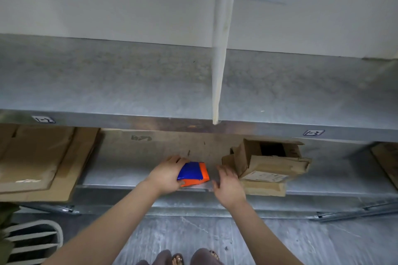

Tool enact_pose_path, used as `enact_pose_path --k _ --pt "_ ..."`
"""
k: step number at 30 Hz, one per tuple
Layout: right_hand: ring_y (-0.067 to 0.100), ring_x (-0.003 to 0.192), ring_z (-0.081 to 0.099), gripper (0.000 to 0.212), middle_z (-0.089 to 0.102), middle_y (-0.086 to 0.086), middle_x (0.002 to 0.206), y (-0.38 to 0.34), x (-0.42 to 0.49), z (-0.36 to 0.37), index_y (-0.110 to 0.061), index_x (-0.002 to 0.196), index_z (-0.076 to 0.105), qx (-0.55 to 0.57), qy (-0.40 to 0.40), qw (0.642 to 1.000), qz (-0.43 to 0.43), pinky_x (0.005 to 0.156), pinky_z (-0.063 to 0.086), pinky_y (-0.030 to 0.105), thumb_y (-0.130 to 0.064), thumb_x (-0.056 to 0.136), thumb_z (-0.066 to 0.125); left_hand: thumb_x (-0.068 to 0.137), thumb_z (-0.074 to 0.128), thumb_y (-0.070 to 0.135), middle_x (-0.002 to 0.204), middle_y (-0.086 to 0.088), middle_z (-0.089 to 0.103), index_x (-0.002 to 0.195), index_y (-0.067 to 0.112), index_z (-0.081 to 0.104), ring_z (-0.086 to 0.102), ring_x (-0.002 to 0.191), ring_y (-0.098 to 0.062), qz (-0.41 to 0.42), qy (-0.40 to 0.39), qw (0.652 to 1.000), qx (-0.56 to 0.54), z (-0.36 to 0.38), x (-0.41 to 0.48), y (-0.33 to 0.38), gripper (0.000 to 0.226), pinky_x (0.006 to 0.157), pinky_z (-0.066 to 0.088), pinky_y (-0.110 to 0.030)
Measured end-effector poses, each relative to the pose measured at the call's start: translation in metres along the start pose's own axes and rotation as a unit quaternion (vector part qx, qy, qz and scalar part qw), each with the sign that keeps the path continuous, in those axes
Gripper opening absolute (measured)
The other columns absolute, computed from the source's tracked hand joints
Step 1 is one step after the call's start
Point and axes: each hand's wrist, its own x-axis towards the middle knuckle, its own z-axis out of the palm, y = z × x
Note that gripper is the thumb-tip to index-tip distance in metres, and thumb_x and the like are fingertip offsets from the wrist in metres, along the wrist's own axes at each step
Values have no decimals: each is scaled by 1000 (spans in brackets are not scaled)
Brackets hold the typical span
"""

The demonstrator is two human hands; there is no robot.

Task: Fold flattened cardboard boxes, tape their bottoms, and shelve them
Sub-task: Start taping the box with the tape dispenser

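two battered cardboard boxes [267, 163] are lying piled at the right of the lower shelf [129, 175], the upper one showing a dark opening. a stack of flattened cardboard [36, 157] is resting at the left of the same shelf, overhanging its front edge. between them, the left hand [167, 175] is grasping a blue and orange object [193, 173] sitting near the shelf's front edge. the right hand [228, 187] is hovering released, fingers spread, just beside the boxes. an upper shelf [107, 84] is running above, crossed by a white post [219, 49].
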Motion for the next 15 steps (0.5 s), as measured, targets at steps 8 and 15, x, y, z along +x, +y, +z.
enact_pose_path --k 8,15 --pt "22 146 21 56 35 4 152 -1 -2 6 -21 149 33 -22 -7 1000 -19 115 30 33 -27 95 48 77 71 41 125 -4 55 134 23 46 52 111 -23 -14 0 999 -32 -5 -15 -15 65 86 40 -26" --pt "21 146 18 55 35 3 152 -5 -7 12 -22 149 33 -24 -6 998 -49 116 28 31 -28 96 46 76 72 38 122 -5 57 133 20 48 54 108 -23 -20 4 999 -45 -9 -25 -13 64 79 39 -23"
